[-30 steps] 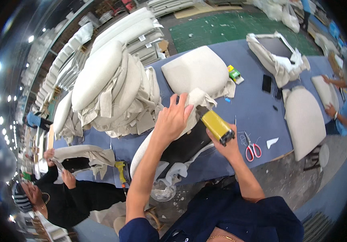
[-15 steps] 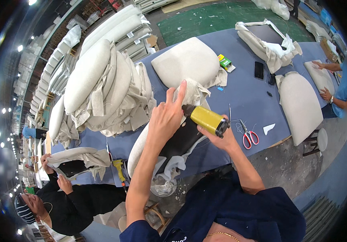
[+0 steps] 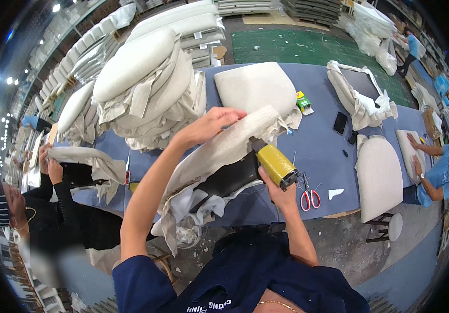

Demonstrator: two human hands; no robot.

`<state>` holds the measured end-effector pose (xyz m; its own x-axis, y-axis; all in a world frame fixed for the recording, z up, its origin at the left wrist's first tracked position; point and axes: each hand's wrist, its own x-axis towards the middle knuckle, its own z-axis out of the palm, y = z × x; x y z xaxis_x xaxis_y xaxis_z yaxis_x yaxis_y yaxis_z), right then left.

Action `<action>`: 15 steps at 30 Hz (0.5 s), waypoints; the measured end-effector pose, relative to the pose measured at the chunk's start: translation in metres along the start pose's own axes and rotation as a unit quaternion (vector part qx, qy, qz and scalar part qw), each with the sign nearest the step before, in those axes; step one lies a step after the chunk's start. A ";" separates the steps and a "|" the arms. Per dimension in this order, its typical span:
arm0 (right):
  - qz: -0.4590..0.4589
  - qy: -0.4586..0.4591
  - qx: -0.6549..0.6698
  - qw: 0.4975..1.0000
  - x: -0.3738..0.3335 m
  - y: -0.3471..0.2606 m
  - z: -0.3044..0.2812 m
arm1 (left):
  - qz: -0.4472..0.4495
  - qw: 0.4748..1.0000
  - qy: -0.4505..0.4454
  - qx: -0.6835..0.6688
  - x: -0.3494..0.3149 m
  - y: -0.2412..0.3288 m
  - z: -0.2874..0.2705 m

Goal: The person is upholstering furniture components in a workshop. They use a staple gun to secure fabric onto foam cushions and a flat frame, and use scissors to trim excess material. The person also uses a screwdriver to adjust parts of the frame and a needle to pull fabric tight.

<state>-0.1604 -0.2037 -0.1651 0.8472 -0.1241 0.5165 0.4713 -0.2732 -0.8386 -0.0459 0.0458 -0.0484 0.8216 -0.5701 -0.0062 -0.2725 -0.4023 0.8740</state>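
Observation:
A cushion (image 3: pixel 211 146) covered in beige fabric is tilted up in front of me, its black underside (image 3: pixel 227 180) turned toward me and white lining bunched at its lower edge. My left hand (image 3: pixel 211 124) is at the cushion's upper edge, fingers bent over the fabric; the thumb is hard to make out. My right hand (image 3: pixel 281 192) is closed round a yellow staple gun (image 3: pixel 277 164), partly hidden behind its body. The gun's dark nose meets the cushion near the fabric's folded edge, though actual contact is unclear.
Covered cushions (image 3: pixel 136 78) are piled at the left; another cushion (image 3: pixel 255 88) lies beyond mine. Red-handled scissors (image 3: pixel 310 199), a phone (image 3: pixel 340 122) and a green box (image 3: pixel 303 103) rest on the blue table (image 3: pixel 318 151). Co-workers handle cushions on both sides; a stool (image 3: pixel 391 227) stands at right.
The cushion has been tilted up. My left hand has gone from a raised, pointing finger beside the gun to the cushion's upper edge. The staple gun stays in my right hand, nose at the cushion.

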 end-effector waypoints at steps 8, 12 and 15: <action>-0.047 -0.078 -0.027 0.995 0.014 -0.027 0.002 | -0.113 0.957 0.101 0.249 -0.032 0.028 0.043; 0.099 -0.095 0.015 0.990 0.007 -0.029 -0.004 | -0.126 0.862 0.130 0.473 -0.038 0.061 0.072; 0.105 -0.083 0.099 0.986 0.004 -0.037 0.002 | -0.053 0.859 0.137 0.490 -0.039 0.054 0.070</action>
<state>-0.1744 -0.1920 -0.1320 0.9518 0.0045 0.3065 0.3062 -0.0650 -0.9498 -0.1280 -0.0042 -0.0351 0.9181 -0.3571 0.1719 -0.3697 -0.9280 0.0467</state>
